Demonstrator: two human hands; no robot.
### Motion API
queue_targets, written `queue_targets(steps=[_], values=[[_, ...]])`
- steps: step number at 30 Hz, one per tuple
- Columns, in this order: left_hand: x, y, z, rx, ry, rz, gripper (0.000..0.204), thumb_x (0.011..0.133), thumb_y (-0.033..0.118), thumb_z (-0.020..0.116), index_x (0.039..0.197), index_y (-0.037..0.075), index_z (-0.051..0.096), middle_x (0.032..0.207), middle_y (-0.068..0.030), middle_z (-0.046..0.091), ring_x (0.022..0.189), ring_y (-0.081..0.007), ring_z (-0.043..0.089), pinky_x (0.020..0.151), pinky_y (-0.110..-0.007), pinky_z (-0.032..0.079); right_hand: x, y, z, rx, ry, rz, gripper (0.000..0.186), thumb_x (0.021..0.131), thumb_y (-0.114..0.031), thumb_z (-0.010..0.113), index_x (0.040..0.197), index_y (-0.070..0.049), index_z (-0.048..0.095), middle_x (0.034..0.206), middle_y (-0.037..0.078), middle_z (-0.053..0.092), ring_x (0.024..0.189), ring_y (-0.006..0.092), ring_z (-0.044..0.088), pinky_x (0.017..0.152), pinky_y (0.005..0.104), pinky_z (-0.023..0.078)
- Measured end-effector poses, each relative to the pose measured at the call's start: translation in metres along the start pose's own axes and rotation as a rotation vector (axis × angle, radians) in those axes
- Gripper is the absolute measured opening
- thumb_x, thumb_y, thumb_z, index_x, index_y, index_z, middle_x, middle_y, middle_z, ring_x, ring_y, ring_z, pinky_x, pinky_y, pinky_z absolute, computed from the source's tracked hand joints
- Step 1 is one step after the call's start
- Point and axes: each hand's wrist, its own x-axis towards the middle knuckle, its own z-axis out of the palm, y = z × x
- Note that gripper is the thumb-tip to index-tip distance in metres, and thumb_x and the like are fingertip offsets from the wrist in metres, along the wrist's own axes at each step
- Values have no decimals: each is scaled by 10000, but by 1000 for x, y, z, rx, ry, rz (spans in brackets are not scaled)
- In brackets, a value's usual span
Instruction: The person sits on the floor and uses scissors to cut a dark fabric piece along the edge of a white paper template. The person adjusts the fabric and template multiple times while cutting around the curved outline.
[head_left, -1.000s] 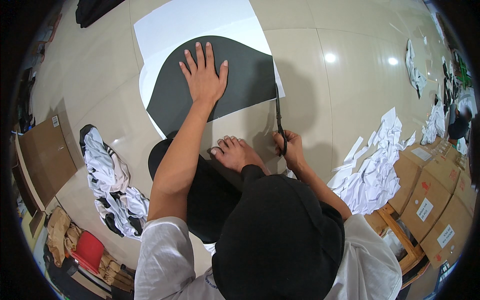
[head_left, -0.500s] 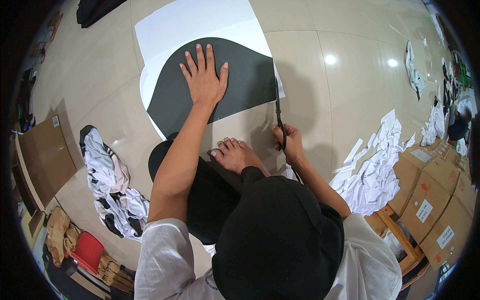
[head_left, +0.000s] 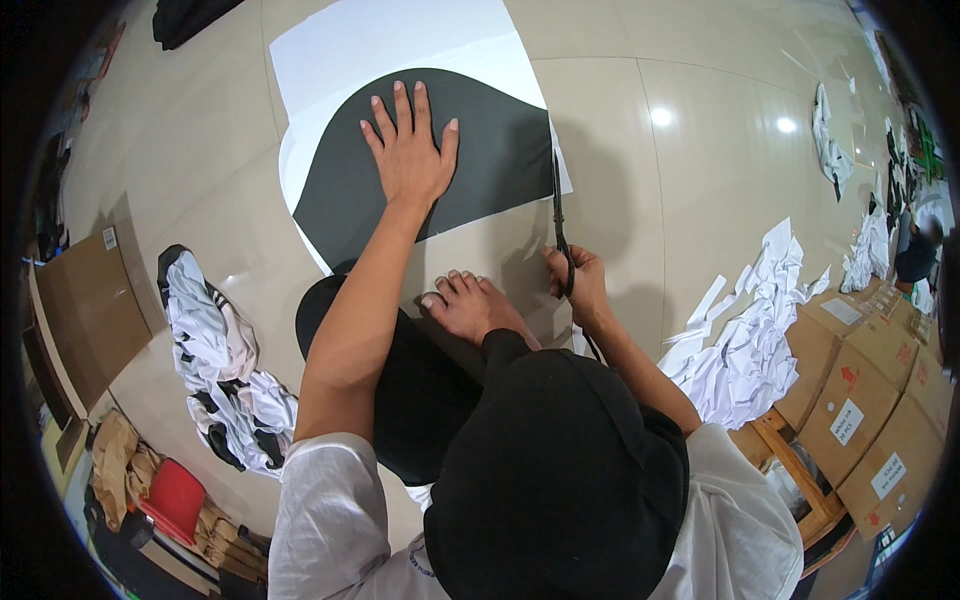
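Note:
On the tiled floor lies a dark grey curved panel (head_left: 345,175) with a rounded top edge, showing against a white sheet (head_left: 400,40) that extends beyond it. My left hand (head_left: 412,160) presses flat on the panel with its fingers spread. At the panel's right edge, my right hand (head_left: 580,275) grips black scissors (head_left: 559,205) by the handles. Their blades point away from me along that edge, where a narrow white strip (head_left: 562,168) sticks out to the right. Whether the blades are parted is hard to make out.
My bare foot (head_left: 480,305) rests just below the panel. White scraps (head_left: 745,350) are heaped at the right beside stacked cardboard boxes (head_left: 850,410). Black and white fabric (head_left: 215,350) lies at the left, near a flat cardboard box (head_left: 95,320). Another person (head_left: 915,250) is at the far right.
Both hands stay nearly in place, the left still flat on the panel and the right still on the scissors. The view has shifted very slightly.

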Motion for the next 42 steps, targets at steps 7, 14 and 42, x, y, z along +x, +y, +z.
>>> queue_targets(steps=[7,14,42], values=[[0,1,0,15,-6,-7,798,1117,592,422,1758,134,298,1831,-159,238,1684,-495,118,1345,-681,76,10,-7,2,3,-19,-39,361,939,-353,824,802,-60,665,641,-8,585,505,107,549,496,291,409],[0,0,0,18,-16,-10,801,1120,603,409,1761,139,290,1831,-166,234,1683,-495,119,1343,-687,77,15,-9,4,9,-19,-29,318,946,-328,839,858,-62,690,659,-25,600,506,84,532,499,265,393],[0,0,1,12,-19,-4,803,1122,595,419,1764,131,283,1829,-189,229,1680,-504,128,1335,-697,84,25,-28,15,20,-3,-28,362,943,-349,827,816,-51,664,647,-2,596,515,109,551,495,295,407]])
